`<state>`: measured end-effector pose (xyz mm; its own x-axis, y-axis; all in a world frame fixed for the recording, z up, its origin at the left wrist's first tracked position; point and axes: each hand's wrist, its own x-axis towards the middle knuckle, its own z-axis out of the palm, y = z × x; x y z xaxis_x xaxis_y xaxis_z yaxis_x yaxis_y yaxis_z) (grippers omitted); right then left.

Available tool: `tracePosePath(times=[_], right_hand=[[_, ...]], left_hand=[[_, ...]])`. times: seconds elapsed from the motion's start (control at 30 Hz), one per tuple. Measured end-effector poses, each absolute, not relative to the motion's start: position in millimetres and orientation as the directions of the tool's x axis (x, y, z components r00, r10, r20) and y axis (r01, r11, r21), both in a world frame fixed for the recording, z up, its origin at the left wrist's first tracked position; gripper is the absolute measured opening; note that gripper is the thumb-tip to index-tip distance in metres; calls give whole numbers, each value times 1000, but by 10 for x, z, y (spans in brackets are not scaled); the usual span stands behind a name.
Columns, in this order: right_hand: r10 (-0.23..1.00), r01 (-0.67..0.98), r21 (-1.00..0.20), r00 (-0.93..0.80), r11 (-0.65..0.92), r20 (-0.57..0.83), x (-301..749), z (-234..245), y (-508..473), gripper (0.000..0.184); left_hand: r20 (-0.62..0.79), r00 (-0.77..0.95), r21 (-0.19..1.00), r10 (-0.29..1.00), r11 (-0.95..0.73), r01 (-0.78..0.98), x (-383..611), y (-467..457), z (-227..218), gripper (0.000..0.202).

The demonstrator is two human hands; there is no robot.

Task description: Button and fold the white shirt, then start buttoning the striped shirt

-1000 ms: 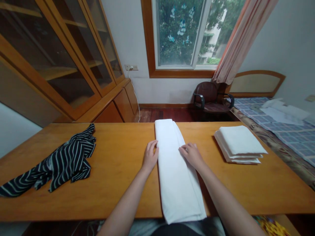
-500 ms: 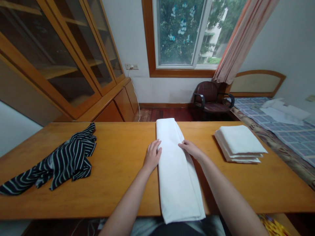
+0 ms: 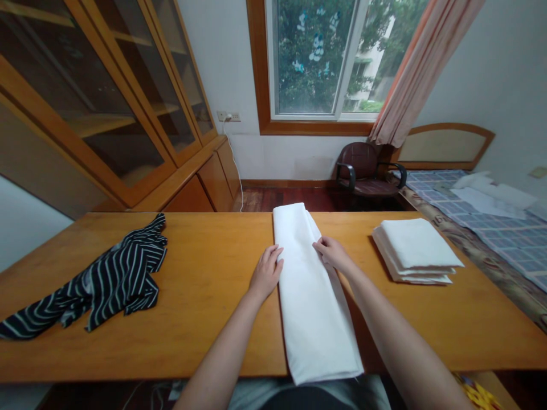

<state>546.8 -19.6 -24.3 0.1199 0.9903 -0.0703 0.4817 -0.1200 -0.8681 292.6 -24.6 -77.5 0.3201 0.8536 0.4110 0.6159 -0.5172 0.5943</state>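
Observation:
A long folded white cloth [image 3: 314,307] lies lengthwise across the table before me, its near end reaching the front edge. My left hand [image 3: 267,270] rests at the cloth's left side, fingers extended with the tips on its edge. On the opposite side my right hand [image 3: 333,253] has its thumb and fingers pinched on the cloth's right edge, which is slightly raised there. The undersides of the fingers are partly hidden.
A stack of folded white cloths [image 3: 416,250] sits on the wooden table [image 3: 205,319] at right. A crumpled black-and-white striped garment [image 3: 122,270] lies at left. Beyond the table are a glass-door cabinet [image 3: 128,165], an office chair [image 3: 363,168] and a bed [image 3: 478,210].
The folded white cloth has shifted slightly right, its near end most of all. Both hands moved a little right with it, and my right fingers have closed on its edge.

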Motion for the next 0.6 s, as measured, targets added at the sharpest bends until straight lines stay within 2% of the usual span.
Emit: tracePosePath(times=[0.1, 0.23, 0.33, 0.47, 0.6], right_hand=[[997, 476, -878, 82, -44, -6, 5349, -93, -159, 27], [989, 409, -901, -19, 142, 147, 5139, 206, -143, 31], [980, 353, -915, -36, 197, 197, 5069, 378, -121, 30], [989, 282, -949, 4, 143, 151, 5206, 382, -91, 27], [999, 282, -959, 43, 5, 18, 5446, 179, -131, 24]], left_hand=[[406, 309, 611, 860, -507, 608, 2924, -241, -769, 35], [422, 289, 652, 859, -509, 562, 2916, -241, -731, 37], [428, 275, 682, 861, -507, 526, 2909, -245, -706, 40], [402, 306, 678, 863, -505, 535, 2902, -261, -693, 44], [387, 421, 592, 821, -571, 569, 2901, -294, -666, 47]])
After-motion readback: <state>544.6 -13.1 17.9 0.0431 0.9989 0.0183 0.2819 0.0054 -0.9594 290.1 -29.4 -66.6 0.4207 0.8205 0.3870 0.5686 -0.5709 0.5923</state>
